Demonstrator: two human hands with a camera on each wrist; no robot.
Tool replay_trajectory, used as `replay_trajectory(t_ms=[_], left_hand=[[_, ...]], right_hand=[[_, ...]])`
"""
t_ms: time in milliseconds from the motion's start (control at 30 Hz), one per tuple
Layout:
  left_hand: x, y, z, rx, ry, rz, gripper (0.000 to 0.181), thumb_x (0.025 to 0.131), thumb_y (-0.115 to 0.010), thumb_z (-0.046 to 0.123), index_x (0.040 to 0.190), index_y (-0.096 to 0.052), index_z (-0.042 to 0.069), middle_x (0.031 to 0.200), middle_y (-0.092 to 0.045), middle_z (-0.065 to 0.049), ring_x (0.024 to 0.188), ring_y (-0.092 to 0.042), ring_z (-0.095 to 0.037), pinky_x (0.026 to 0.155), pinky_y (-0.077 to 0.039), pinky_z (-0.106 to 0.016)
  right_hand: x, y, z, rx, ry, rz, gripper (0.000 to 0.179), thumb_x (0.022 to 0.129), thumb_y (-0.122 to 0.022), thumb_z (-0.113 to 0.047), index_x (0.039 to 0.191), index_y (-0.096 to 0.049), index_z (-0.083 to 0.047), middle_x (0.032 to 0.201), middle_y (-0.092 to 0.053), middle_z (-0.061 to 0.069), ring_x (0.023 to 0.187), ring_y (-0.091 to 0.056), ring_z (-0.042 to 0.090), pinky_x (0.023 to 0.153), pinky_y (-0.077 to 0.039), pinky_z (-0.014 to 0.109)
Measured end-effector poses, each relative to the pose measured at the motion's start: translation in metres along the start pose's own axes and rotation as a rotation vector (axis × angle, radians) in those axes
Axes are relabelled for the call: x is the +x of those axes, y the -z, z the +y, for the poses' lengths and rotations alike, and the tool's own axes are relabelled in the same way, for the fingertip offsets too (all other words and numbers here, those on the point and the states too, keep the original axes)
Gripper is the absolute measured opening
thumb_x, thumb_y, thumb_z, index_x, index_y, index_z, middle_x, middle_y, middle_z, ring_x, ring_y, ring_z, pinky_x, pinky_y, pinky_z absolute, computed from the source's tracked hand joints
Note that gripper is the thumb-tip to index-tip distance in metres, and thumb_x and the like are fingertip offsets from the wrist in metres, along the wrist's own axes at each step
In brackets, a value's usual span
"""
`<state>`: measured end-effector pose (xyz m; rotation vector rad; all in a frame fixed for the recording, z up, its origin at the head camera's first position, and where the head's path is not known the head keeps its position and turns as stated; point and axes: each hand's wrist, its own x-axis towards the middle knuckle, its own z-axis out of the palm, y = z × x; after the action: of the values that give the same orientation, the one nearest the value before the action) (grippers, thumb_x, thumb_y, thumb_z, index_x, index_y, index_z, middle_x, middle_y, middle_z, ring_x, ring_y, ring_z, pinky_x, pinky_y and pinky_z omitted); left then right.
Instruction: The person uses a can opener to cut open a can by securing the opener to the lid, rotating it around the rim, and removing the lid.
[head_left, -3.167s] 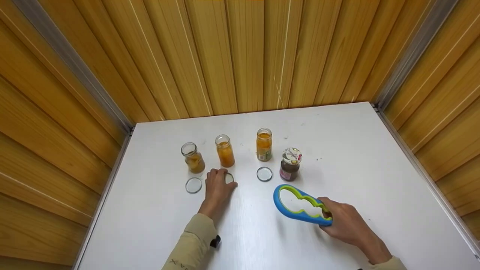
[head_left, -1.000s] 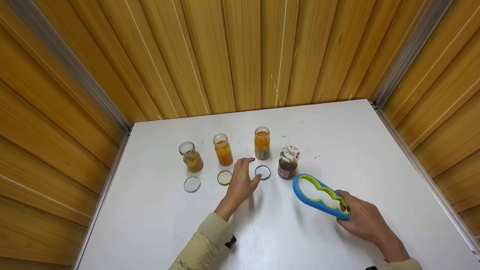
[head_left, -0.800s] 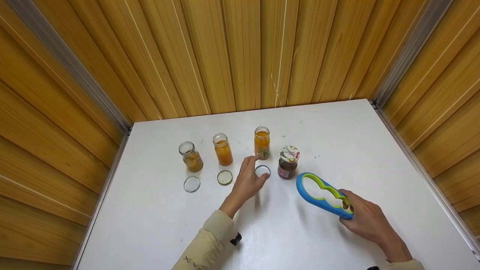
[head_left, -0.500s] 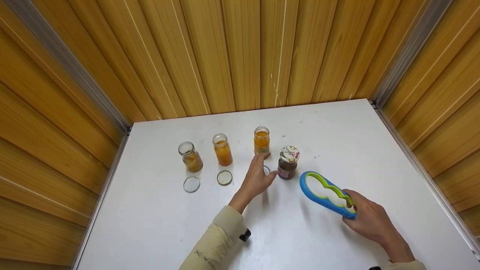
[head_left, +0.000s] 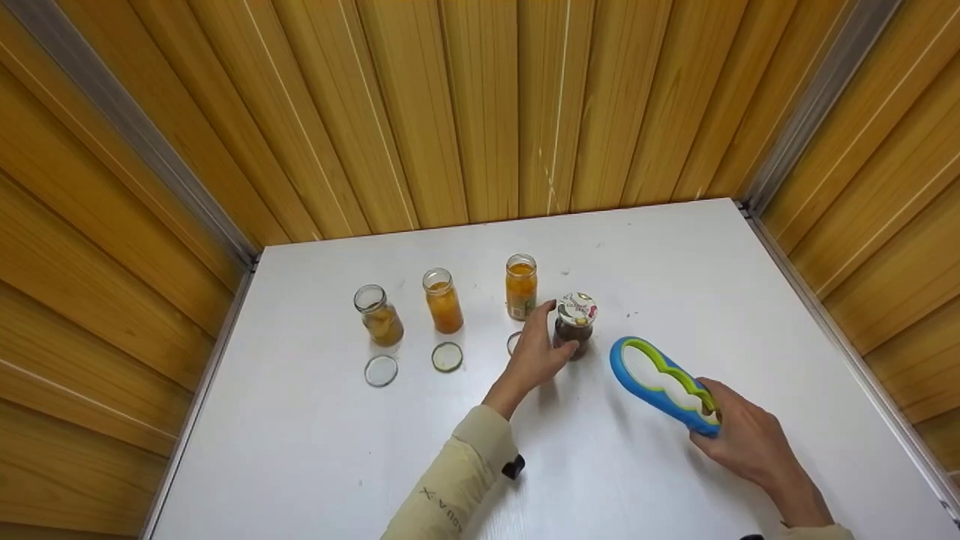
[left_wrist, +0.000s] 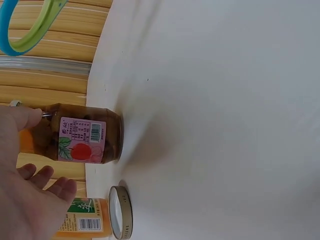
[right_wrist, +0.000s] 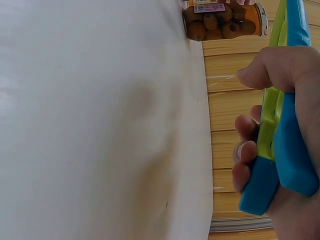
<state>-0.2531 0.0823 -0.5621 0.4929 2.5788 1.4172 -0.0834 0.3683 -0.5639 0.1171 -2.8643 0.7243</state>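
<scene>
My left hand [head_left: 538, 358] is at the dark jar [head_left: 576, 330] with a patterned lid, fingers at its left and thumb in front. In the left wrist view the thumb overlaps the jar near its top, while the loosely bent fingers stand apart from the pink-labelled glass; contact cannot be told. My right hand [head_left: 752, 442] grips the narrow end of a blue and green jar opener [head_left: 660, 403], held above the table to the right of the jar. In the right wrist view round brown pieces show inside the jar [right_wrist: 212, 33].
Three lidless jars stand further left: a pale one [head_left: 384, 326], an orange one [head_left: 445, 307] and a labelled orange one [head_left: 521, 289]. Lids lie before them: a left lid [head_left: 381, 370], a middle lid [head_left: 447, 357], and a third lid [left_wrist: 126, 212] partly behind my left hand.
My left hand has moved right, from the middle lid past the third lid to the dark jar. The right hand has shifted right with the jar opener.
</scene>
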Motion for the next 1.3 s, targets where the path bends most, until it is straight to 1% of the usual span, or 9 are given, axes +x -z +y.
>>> replay_trajectory(t_ms=[167,333,500,767,933,1033,1133,1300], left_hand=[[0.004,-0.006,0.001,-0.048,-0.002,-0.010,0.082,0.093,-0.079,0.024,0.159,-0.032,0.011,0.161,-0.039,-0.009,0.149,-0.035,-0.022,0.122,-0.029,-0.039],[0.008,-0.011,0.001,-0.103,0.000,-0.001,0.083,0.091,-0.082,0.020,0.158,-0.034,0.012,0.158,-0.042,-0.007,0.147,-0.037,-0.019,0.122,-0.029,-0.037],[0.011,-0.016,0.002,-0.143,0.025,0.005,0.084,0.089,-0.083,0.017,0.158,-0.035,0.014,0.156,-0.044,-0.003,0.144,-0.041,-0.015,0.121,-0.029,-0.033],[0.018,-0.020,0.004,-0.184,0.073,0.017,0.087,0.088,-0.085,0.020,0.158,-0.035,0.014,0.155,-0.046,-0.002,0.142,-0.044,-0.015,0.121,-0.030,-0.036],[0.021,-0.024,0.004,-0.203,0.069,0.031,0.080,0.089,-0.084,0.022,0.155,-0.038,0.014,0.151,-0.051,-0.001,0.140,-0.046,-0.015,0.120,-0.032,-0.037],[0.022,-0.025,0.003,-0.220,0.066,0.029,0.074,0.090,-0.083,0.021,0.151,-0.042,0.014,0.149,-0.053,-0.002,0.139,-0.047,-0.015,0.119,-0.033,-0.037],[0.023,-0.026,0.002,-0.240,0.065,0.016,0.069,0.091,-0.082,0.020,0.149,-0.044,0.015,0.147,-0.055,0.001,0.138,-0.048,-0.013,0.119,-0.034,-0.037],[0.021,-0.027,0.002,-0.259,0.086,-0.017,0.068,0.090,-0.083,0.021,0.148,-0.046,0.019,0.147,-0.054,0.004,0.138,-0.048,-0.012,0.119,-0.034,-0.038]], right_hand=[[0.000,0.002,0.001,0.000,-0.029,0.005,0.067,0.070,-0.085,-0.008,0.130,-0.058,0.005,0.095,-0.067,0.008,0.079,-0.059,0.023,0.063,-0.048,0.042],[0.002,0.002,0.001,0.002,-0.070,-0.009,0.067,0.072,-0.085,-0.010,0.131,-0.057,0.005,0.097,-0.067,0.011,0.080,-0.060,0.025,0.064,-0.050,0.044],[0.003,0.003,0.002,-0.005,-0.090,-0.009,0.067,0.074,-0.085,-0.012,0.132,-0.056,0.006,0.100,-0.068,0.014,0.082,-0.061,0.027,0.066,-0.050,0.046],[0.004,0.000,0.002,-0.003,-0.107,0.002,0.065,0.074,-0.083,-0.012,0.131,-0.057,0.006,0.101,-0.068,0.015,0.083,-0.061,0.028,0.065,-0.050,0.047],[0.005,0.000,0.002,-0.016,-0.094,0.031,0.065,0.073,-0.083,-0.012,0.130,-0.057,0.006,0.100,-0.069,0.015,0.082,-0.062,0.028,0.064,-0.049,0.046],[0.005,0.001,0.002,-0.017,-0.107,0.025,0.066,0.074,-0.083,-0.013,0.131,-0.057,0.006,0.102,-0.069,0.016,0.083,-0.062,0.029,0.065,-0.050,0.047],[0.006,0.001,0.002,-0.014,-0.117,0.025,0.065,0.074,-0.083,-0.013,0.131,-0.057,0.007,0.103,-0.069,0.016,0.084,-0.062,0.030,0.065,-0.050,0.048],[0.006,0.002,0.003,-0.012,-0.117,0.036,0.065,0.075,-0.083,-0.013,0.131,-0.057,0.005,0.103,-0.069,0.015,0.084,-0.062,0.030,0.065,-0.049,0.047]])
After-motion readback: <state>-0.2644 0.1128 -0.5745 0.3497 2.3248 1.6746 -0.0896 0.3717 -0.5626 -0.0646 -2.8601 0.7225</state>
